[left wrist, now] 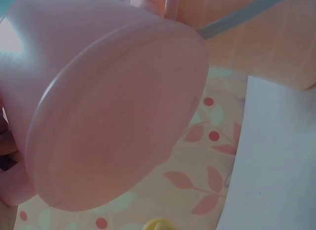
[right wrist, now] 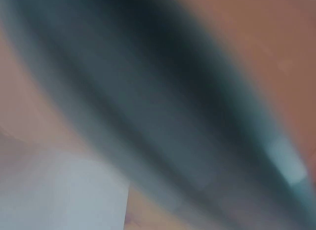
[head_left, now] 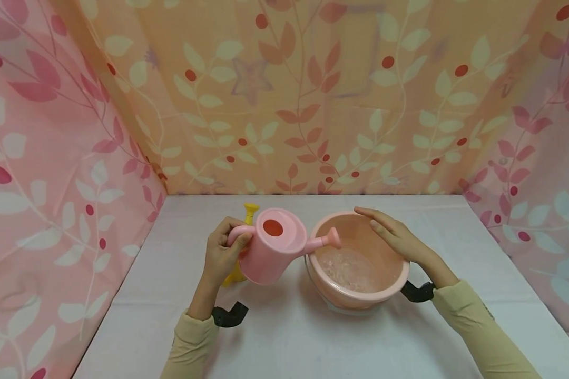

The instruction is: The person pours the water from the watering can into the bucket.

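Observation:
My left hand grips the handle of a pink watering can, which is tilted to the right. Its spout, with a flared rose, reaches over the left rim of a peach-coloured bucket. Clear, rippled water lies in the bottom of the bucket. Fingers extended, my right hand rests along the bucket's right rim. From the left wrist, the can's round base fills much of the view, with the bucket beyond. A blurred grey band crosses the right wrist view.
Behind the can stands a yellow object with a flared spout, mostly hidden by the can. The white-covered table is bordered by leaf-patterned curtains at the back and sides. Black wrist mounts sit at both wrists.

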`<state>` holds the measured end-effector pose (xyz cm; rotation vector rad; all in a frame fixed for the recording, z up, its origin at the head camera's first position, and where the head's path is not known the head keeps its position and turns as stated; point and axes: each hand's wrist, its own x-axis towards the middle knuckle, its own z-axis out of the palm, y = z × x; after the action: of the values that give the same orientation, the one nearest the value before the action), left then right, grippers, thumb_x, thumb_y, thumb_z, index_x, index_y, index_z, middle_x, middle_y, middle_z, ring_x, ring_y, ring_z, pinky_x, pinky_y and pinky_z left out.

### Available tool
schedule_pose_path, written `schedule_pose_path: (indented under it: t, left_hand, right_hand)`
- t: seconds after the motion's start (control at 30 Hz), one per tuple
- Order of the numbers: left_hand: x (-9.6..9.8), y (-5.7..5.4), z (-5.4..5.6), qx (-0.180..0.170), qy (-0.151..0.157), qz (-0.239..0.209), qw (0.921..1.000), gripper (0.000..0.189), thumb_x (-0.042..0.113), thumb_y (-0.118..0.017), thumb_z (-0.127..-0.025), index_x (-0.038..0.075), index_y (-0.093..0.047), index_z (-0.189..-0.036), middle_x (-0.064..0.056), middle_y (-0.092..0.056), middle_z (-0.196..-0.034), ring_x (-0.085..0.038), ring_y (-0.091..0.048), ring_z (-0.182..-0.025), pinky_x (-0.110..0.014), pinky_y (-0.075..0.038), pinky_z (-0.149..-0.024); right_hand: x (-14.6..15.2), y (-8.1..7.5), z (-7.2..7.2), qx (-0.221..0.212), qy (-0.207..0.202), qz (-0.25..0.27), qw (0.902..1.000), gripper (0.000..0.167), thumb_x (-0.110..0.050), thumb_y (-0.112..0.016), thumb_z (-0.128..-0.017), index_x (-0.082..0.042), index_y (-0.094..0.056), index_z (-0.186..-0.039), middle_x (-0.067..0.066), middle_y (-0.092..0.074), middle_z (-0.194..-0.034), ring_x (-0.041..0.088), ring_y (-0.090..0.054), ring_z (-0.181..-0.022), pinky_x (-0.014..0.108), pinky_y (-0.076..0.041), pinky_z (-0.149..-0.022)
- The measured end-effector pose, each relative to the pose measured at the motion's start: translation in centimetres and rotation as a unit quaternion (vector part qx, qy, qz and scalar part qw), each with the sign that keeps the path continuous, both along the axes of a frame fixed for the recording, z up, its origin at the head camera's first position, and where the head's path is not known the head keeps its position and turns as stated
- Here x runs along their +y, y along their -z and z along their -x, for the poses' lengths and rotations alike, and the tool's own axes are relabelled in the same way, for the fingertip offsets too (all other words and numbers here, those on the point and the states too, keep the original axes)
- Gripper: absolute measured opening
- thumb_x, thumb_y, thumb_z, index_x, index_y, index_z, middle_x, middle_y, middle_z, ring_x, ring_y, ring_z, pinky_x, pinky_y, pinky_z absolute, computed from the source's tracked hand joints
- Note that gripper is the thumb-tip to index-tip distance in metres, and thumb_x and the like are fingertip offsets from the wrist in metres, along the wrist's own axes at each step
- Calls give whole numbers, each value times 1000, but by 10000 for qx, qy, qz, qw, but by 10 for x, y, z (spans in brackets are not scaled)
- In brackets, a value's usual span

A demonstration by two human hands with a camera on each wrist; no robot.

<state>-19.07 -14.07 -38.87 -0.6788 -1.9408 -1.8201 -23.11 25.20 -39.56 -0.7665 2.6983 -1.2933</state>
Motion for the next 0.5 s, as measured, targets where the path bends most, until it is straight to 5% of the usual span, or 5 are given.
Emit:
schedule_pose_path:
  t: [0.5]
  left_hand:
    - [1, -4, 0, -56, 14, 117, 9999, 24, 18, -64, -86, -3, -55, -92, 7, -58, -81, -9, -51, -67, -19, -48, -58]
  right_hand:
    - [1, 0, 1, 64, -58, 3, 10000, 40, -18, -37, -101, -28, -39, -140, -2, -38, -144, 24, -31, -134, 57, -25, -105]
